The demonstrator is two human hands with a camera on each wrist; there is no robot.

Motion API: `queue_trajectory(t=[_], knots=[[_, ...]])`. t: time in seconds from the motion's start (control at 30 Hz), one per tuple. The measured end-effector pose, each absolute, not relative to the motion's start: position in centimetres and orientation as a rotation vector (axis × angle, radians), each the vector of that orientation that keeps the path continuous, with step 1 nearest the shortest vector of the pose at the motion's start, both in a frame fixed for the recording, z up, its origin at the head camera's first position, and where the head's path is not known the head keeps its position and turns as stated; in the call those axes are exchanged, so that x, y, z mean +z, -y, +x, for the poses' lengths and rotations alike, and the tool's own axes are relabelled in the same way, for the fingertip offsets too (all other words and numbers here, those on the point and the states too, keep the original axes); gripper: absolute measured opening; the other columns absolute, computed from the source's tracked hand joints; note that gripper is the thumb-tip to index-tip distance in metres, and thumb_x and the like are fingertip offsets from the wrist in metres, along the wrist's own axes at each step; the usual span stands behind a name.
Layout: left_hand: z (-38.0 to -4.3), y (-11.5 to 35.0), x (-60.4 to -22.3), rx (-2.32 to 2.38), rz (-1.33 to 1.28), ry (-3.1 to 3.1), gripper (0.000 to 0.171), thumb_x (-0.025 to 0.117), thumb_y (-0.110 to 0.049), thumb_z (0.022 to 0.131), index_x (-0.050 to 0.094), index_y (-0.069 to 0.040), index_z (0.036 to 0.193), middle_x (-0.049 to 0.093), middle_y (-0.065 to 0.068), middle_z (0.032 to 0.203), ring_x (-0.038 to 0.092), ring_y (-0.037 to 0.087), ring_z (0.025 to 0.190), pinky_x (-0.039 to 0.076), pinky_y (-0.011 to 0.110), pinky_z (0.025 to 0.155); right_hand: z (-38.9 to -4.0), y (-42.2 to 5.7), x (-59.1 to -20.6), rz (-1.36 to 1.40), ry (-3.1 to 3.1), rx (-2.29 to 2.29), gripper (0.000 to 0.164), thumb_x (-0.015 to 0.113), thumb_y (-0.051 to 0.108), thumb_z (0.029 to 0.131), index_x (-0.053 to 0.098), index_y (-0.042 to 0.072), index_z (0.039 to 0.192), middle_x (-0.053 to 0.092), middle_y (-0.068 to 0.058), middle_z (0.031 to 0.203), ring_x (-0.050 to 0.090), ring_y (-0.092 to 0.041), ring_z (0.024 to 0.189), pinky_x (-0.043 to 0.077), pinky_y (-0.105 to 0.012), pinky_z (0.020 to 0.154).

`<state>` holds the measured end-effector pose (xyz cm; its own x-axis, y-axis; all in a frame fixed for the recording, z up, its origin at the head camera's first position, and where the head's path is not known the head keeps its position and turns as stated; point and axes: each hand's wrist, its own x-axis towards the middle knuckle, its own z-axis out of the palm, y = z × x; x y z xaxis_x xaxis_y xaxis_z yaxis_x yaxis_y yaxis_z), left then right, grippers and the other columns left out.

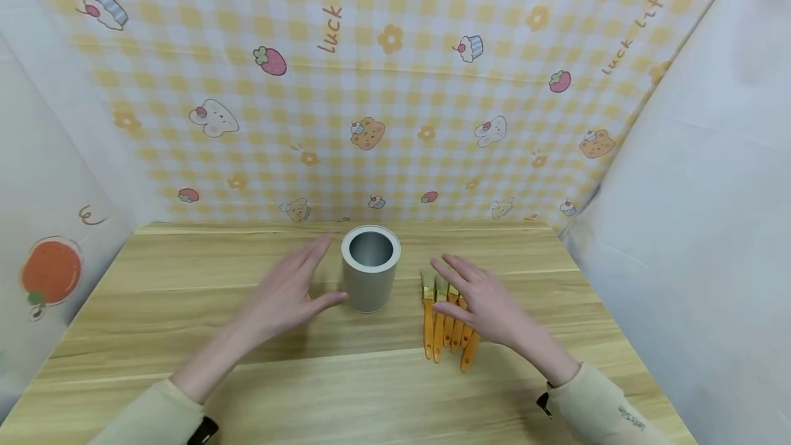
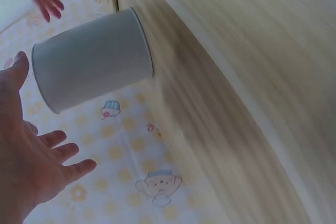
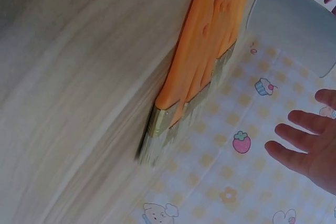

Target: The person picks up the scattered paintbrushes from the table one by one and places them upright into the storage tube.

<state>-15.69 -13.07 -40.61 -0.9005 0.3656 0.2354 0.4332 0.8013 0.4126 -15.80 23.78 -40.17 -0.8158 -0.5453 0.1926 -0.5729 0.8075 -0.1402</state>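
A grey cylindrical container point(image 1: 369, 287) with a thick pale rim and a hollow inside stands upright on the wooden table. Just left of it hovers my left hand point(image 1: 287, 290), thumb and fingers spread; in the left wrist view this hand point(image 2: 31, 166) is apart from the container point(image 2: 94, 59). To the right lie several paintbrushes point(image 1: 440, 325) with orange handles, side by side, bristles pointing away. Over them my right hand point(image 1: 485, 301) hangs with its fingers extended, partly hiding some brushes. The right wrist view shows a gap between that hand point(image 3: 310, 142) and the brushes point(image 3: 197, 45).
The wood-grain table point(image 1: 309, 397) reaches back to a yellow checked cloth point(image 1: 426, 101) with cartoon prints. White sheets point(image 1: 698, 177) hang at the right side, and a printed white sheet point(image 1: 55, 156) hangs at the left.
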Motion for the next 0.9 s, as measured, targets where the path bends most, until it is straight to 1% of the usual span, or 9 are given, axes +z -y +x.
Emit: queue_trajectory(t=[0.17, 0.3, 0.37, 0.43, 0.57, 0.6, 0.7, 0.77, 0.9], knots=[[-17.1, 11.3, -41.4, -1.012, -0.544, 2.866, 0.118, 0.078, -0.059, 0.084, 0.003, -0.020, 0.167, 0.025, 0.014, 0.171, 0.030, 0.043, 0.155, 0.032, 0.071, 0.121, -15.5, -23.6, -40.7, 0.820, 2.860, 0.369, 0.073, 0.065, 0.052, 0.098, 0.039, 0.022, 0.160, 0.048, -0.015, 0.158, 0.055, -0.040, 0.139, 0.050, -0.062, 0.111], [-18.0, 10.2, -42.2, -1.268, -0.456, 2.842, 0.129, 0.084, -0.057, 0.079, -0.004, -0.021, 0.167, 0.029, 0.011, 0.170, 0.028, 0.040, 0.157, 0.031, 0.072, 0.121, -15.2, -22.9, -41.2, 0.745, 2.872, 0.435, 0.070, 0.067, 0.049, 0.098, 0.043, 0.022, 0.157, 0.052, -0.014, 0.156, 0.058, -0.038, 0.136, 0.054, -0.058, 0.107], [-18.4, 9.8, -42.5, -1.361, -0.437, 2.813, 0.132, 0.086, -0.055, 0.077, -0.004, -0.019, 0.167, 0.032, 0.012, 0.168, 0.031, 0.039, 0.155, 0.031, 0.070, 0.122, -15.1, -22.5, -41.5, 0.705, 2.882, 0.489, 0.069, 0.068, 0.046, 0.097, 0.044, 0.021, 0.157, 0.053, -0.016, 0.154, 0.067, -0.036, 0.121, 0.060, -0.056, 0.099], [-18.7, 9.5, -42.9, -1.435, -0.427, 2.779, 0.132, 0.089, -0.053, 0.075, 0.000, -0.017, 0.167, 0.036, 0.013, 0.166, 0.035, 0.039, 0.153, 0.032, 0.069, 0.122, -14.9, -22.1, -41.8, 0.659, 2.891, 0.556, 0.068, 0.071, 0.041, 0.096, 0.045, 0.020, 0.156, 0.055, -0.017, 0.152, 0.069, -0.036, 0.118, 0.061, -0.056, 0.096], [-19.2, 9.0, -43.4, -1.544, -0.422, 2.717, 0.122, 0.092, -0.044, 0.074, 0.015, -0.017, 0.165, 0.041, 0.014, 0.163, 0.040, 0.038, 0.151, 0.037, 0.065, 0.122, -15.0, -21.3, -42.5, 0.563, 2.919, 0.728, 0.066, 0.076, 0.028, 0.094, 0.049, 0.015, 0.153, 0.065, -0.018, 0.138, 0.073, -0.028, 0.098, 0.065, -0.040, 0.080], [-19.4, 8.9, -43.5, -1.569, -0.425, 2.700, 0.119, 0.093, -0.041, 0.074, 0.019, -0.017, 0.164, 0.042, 0.013, 0.162, 0.040, 0.038, 0.151, 0.037, 0.064, 0.122, -15.0, -21.1, -42.6, 0.539, 2.920, 0.764, 0.066, 0.078, 0.025, 0.093, 0.051, 0.013, 0.152, 0.067, -0.017, 0.134, 0.073, -0.027, 0.100, 0.065, -0.036, 0.080], [-19.5, 8.7, -43.7, -1.635, -0.432, 2.655, 0.108, 0.093, -0.033, 0.074, 0.027, -0.016, 0.159, 0.046, 0.012, 0.158, 0.043, 0.036, 0.149, 0.040, 0.059, 0.122, -15.2, -20.6, -43.3, 0.478, 2.939, 0.862, 0.064, 0.079, 0.016, 0.091, 0.053, 0.009, 0.149, 0.069, -0.017, 0.127, 0.070, -0.018, 0.085, 0.059, -0.023, 0.066], [-19.6, 8.6, -43.8, -1.673, -0.427, 2.630, 0.105, 0.094, -0.030, 0.074, 0.030, -0.016, 0.157, 0.048, 0.011, 0.155, 0.045, 0.036, 0.147, 0.042, 0.058, 0.121, -15.3, -20.3, -43.7, 0.450, 2.953, 0.896, 0.065, 0.079, 0.013, 0.090, 0.053, 0.007, 0.148, 0.068, -0.019, 0.130, 0.069, -0.014, 0.082, 0.058, -0.021, 0.066], [-19.4, 8.6, -44.0, -1.733, -0.440, 2.590, 0.105, 0.095, -0.029, 0.074, 0.031, -0.019, 0.156, 0.048, 0.009, 0.154, 0.048, 0.037, 0.144, 0.045, 0.057, 0.119, -15.5, -19.7, -44.4, 0.404, 2.977, 0.902, 0.067, 0.081, 0.011, 0.088, 0.052, 0.005, 0.148, 0.066, -0.021, 0.131, 0.068, -0.013, 0.081, 0.060, -0.026, 0.067]])
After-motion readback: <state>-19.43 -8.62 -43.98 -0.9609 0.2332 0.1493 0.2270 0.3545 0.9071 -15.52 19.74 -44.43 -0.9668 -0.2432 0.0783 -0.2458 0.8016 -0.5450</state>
